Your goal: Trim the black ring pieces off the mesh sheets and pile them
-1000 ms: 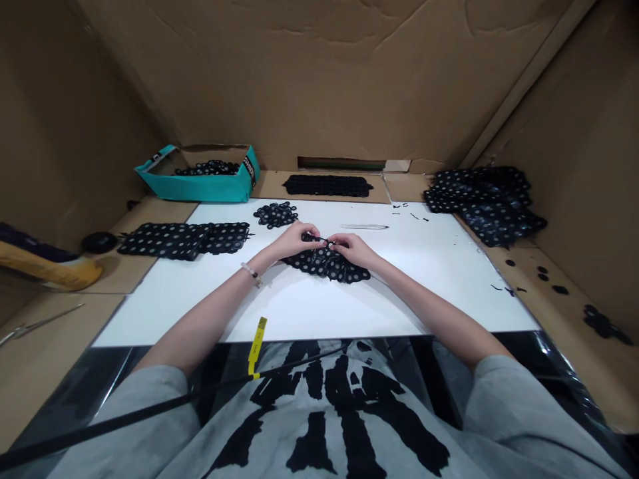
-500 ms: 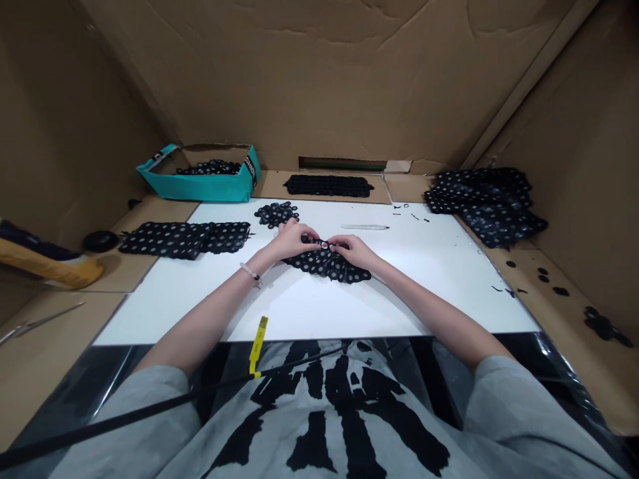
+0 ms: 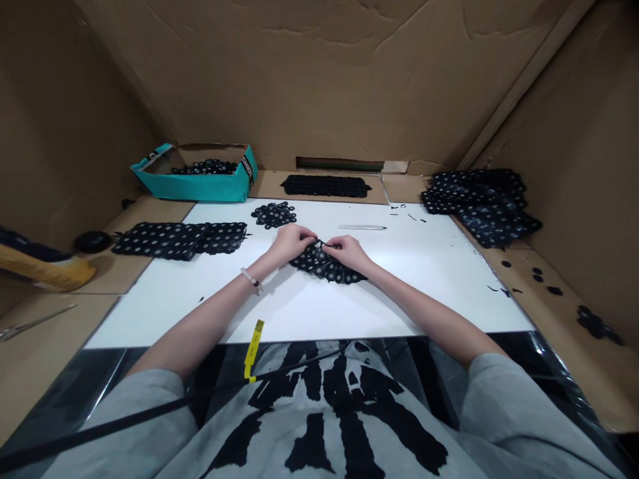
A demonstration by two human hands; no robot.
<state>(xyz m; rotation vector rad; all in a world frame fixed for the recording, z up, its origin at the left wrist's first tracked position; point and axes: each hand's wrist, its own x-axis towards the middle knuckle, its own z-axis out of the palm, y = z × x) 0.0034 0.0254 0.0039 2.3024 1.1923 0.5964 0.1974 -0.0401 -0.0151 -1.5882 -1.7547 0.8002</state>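
Observation:
A black perforated sheet (image 3: 329, 267) with pale round spots lies crumpled on the white board (image 3: 389, 299), its upper edge raised between my hands. My left hand (image 3: 294, 242) pinches that edge from the left. Close beside it, my right hand (image 3: 348, 251) pinches the same edge from the right, thumb against fingers. The fingertips nearly meet, and the exact bit between them is too small to make out. Just behind my left hand is a pile of small black rings (image 3: 273, 214). A white pen-like tool (image 3: 363, 227) lies behind my right hand.
At the back left stands a teal box (image 3: 194, 187) holding black rings. More spotted black sheets lie at left (image 3: 160, 241) and right (image 3: 479, 199); a dark strip (image 3: 325, 185) lies behind. Scissors (image 3: 37, 322) and a yellow bottle (image 3: 44, 263) are far left. Cardboard walls (image 3: 319, 86) surround the board.
The fingertips of both hands have drawn closer together at the sheet's edge. The ring visible between them before is now hidden. The whole view has shifted slightly.

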